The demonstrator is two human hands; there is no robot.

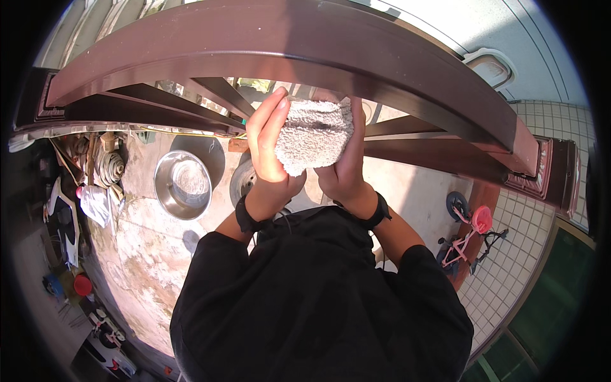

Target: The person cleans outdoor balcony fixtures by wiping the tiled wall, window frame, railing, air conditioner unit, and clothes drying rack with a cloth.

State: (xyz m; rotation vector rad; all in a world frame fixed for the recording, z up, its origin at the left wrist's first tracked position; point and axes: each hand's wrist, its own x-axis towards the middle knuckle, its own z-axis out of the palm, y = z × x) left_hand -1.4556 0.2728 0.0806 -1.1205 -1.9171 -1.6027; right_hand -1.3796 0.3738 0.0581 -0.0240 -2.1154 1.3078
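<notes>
The pale, fluffy cloth (315, 137) lies directly between the two palms, with the left hand (266, 141) along its left side and the right hand (349, 151) along its right, so neither is nearer and the grip is pressed inward on it from both sides. Its visible face is roughly square, giving no clear long axis, though a dark crease runs across it from hand to hand. Just beyond its far edge the brown metal rail (286, 67) crosses sideways; whether the cloth touches that bar I cannot tell.
</notes>
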